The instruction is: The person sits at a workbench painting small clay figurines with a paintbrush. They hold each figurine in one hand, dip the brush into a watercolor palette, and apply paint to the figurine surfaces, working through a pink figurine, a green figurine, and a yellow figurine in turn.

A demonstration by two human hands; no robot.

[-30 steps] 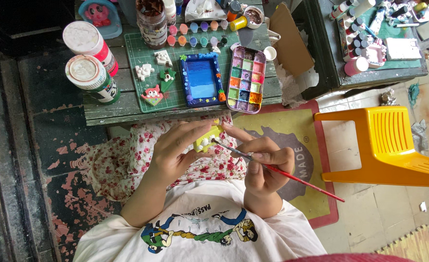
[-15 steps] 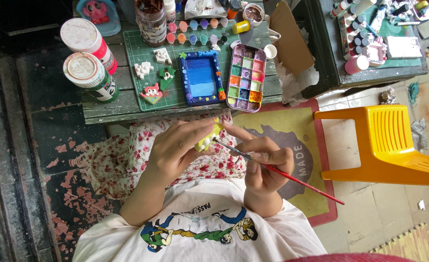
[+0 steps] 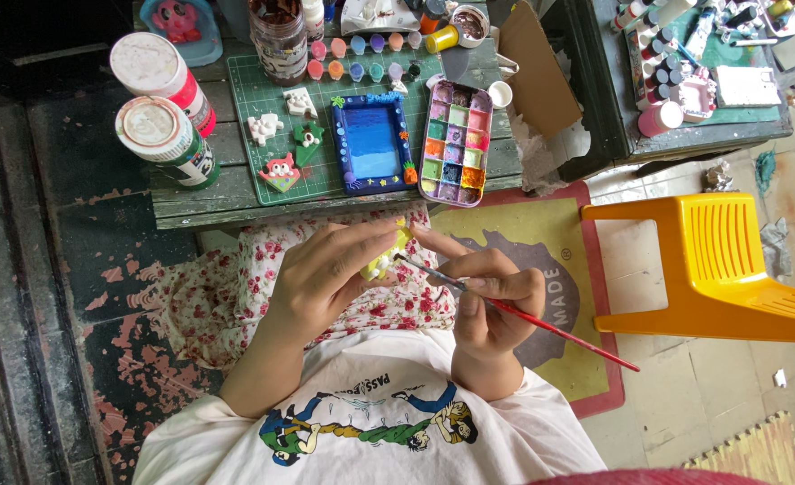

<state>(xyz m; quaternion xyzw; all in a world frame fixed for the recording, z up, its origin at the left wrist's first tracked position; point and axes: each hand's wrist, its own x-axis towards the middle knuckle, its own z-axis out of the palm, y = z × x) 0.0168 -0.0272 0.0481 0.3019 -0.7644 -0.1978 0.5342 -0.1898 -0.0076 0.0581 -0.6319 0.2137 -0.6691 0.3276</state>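
Paint palette (image 3: 456, 144) (wells multicoloured); right hand (image 3: 492, 301) holds brush (image 3: 541, 321).

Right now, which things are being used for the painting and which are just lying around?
In use:
left hand
small yellow figure
right hand
paintbrush
paint tray

Lying about:
blue frame
two white tubs
yellow stool
brown jar

I see the figurine (image 3: 385, 260) btwn my left hand (image 3: 326, 274) & right hand (image 3: 492, 301), brush (image 3: 541, 323) trailing right. Frame (image 3: 372, 144) & paint palette (image 3: 456, 144) on table ahead of hands; two tubs (image 3: 164, 99) ahead-left; stool (image 3: 730, 269) far right.
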